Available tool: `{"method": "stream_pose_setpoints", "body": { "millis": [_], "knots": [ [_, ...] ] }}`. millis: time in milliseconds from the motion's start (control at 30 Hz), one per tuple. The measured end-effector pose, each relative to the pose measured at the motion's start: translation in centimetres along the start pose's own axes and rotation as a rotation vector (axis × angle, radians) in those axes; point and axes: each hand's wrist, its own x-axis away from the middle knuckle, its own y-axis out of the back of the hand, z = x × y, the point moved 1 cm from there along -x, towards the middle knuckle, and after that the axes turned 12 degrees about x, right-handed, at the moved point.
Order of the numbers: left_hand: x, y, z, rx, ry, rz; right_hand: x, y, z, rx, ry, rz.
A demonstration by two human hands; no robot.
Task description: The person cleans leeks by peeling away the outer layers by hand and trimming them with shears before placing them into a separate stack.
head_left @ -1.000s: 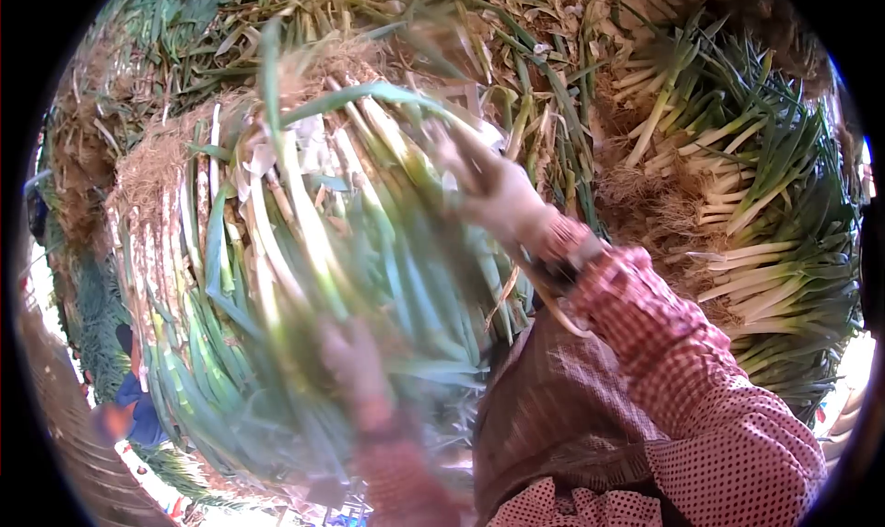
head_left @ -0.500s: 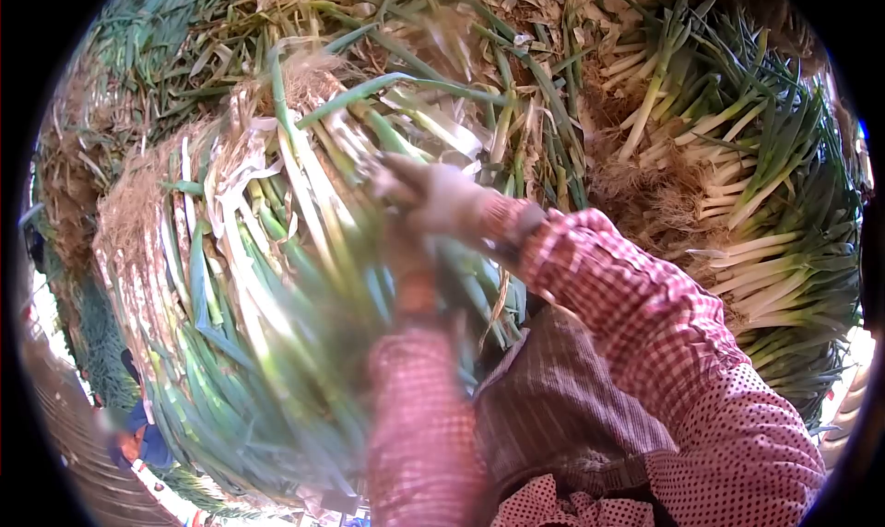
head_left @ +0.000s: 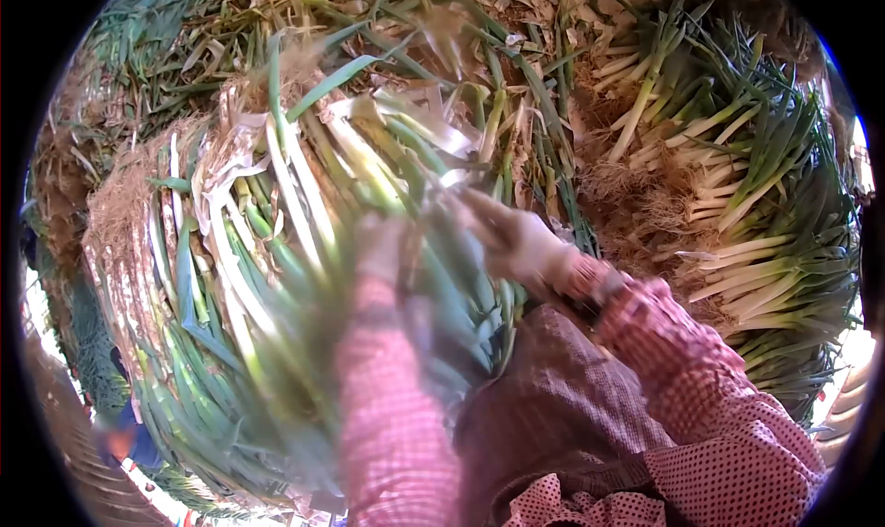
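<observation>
Green onions with brown roots and white stalks lie in a large heap in front of me, leaves pointing toward the lower part of the view. My left hand is over the heap's middle, among the stalks and leaves; motion smears its fingers. To its right, my right hand wears a pale glove. Its fingers point up and left at the blurred stalks, and what they hold, if anything, cannot be made out.
On the right lies a row of onions with clean white stalks and roots facing left. Loose leaves and dry peelings cover the ground beyond. Part of another person shows at the lower left.
My right hand has moved right and down, away from my left hand. My left hand has shifted slightly left. The two hands are now farther apart.
</observation>
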Motion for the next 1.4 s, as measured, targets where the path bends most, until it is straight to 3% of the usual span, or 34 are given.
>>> {"method": "stream_pose_setpoints", "body": {
  "millis": [67,133,167,267,433,467,533,733,800,867,933,967,1133,1167,1233,1267,1333,1367,1400],
  "knots": [
    [0.4,4.2,3.8,0.179,-0.103,0.222,4.6,-0.3,0.6,-0.060,0.294,0.057],
    [4.4,3.6,2.8,0.257,-0.043,0.279,8.1,-1.6,1.2,-0.083,0.249,0.111],
    [2.9,5.1,5.9,0.035,-0.125,0.158,9.5,-2.3,1.5,-0.085,0.201,0.134],
    [2.3,5.2,9.1,-0.157,-0.247,0.023,11.4,-2.1,2.6,-0.034,-0.014,0.305],
    [4.5,3.8,8.6,-0.559,-0.549,-0.254,11.7,-3.0,2.5,-0.049,-0.151,0.297],
    [5.1,3.4,8.1,-0.674,-0.648,-0.339,11.5,-3.3,2.2,-0.060,-0.090,0.283],
    [5.2,3.6,7.4,-0.636,-0.535,-0.360,11.8,-4.7,1.0,-0.090,0.016,0.252],
    [3.4,3.7,5.4,-0.457,-0.142,-0.467,11.0,-6.0,1.1,-0.098,-0.019,0.302],
    [-0.3,5.8,8.6,-0.517,-0.221,-0.541,11.0,-5.5,0.9,-0.107,-0.040,0.285],
    [-1.9,8.0,8.2,0.022,0.049,-0.352,11.0,-5.9,0.4,-0.057,-0.017,0.312],
    [-0.6,7.2,5.4,0.414,0.278,-0.316,10.4,-6.6,0.0,-0.046,0.029,0.309],
    [1.5,5.3,2.7,0.574,0.349,-0.330,10.0,-6.8,0.3,-0.052,-0.107,0.312],
    [1.7,6.6,-1.5,0.313,0.105,-0.192,10.7,-7.5,-0.3,-0.083,0.070,0.149],
    [1.5,7.4,-3.5,0.139,0.010,-0.170,11.2,-7.8,-0.5,-0.060,0.108,0.135],
    [3.2,7.4,-8.7,-0.487,-0.268,-0.252,10.1,-6.9,0.0,0.001,-0.011,0.190],
    [4.8,6.7,-11.2,-0.947,-0.444,-0.353,9.4,-6.6,0.3,0.028,-0.066,0.217],
    [6.5,4.8,-12.1,-1.430,-0.644,-0.594,7.7,-7.0,0.0,0.036,-0.045,0.144],
    [5.8,4.7,-11.0,-1.422,-0.711,-0.597,6.9,-7.1,-0.1,0.024,-0.021,0.090],
    [7.3,2.6,-10.8,-1.135,-0.590,-0.484,5.9,-7.4,-0.6,0.013,0.001,0.033]
  ]
}}
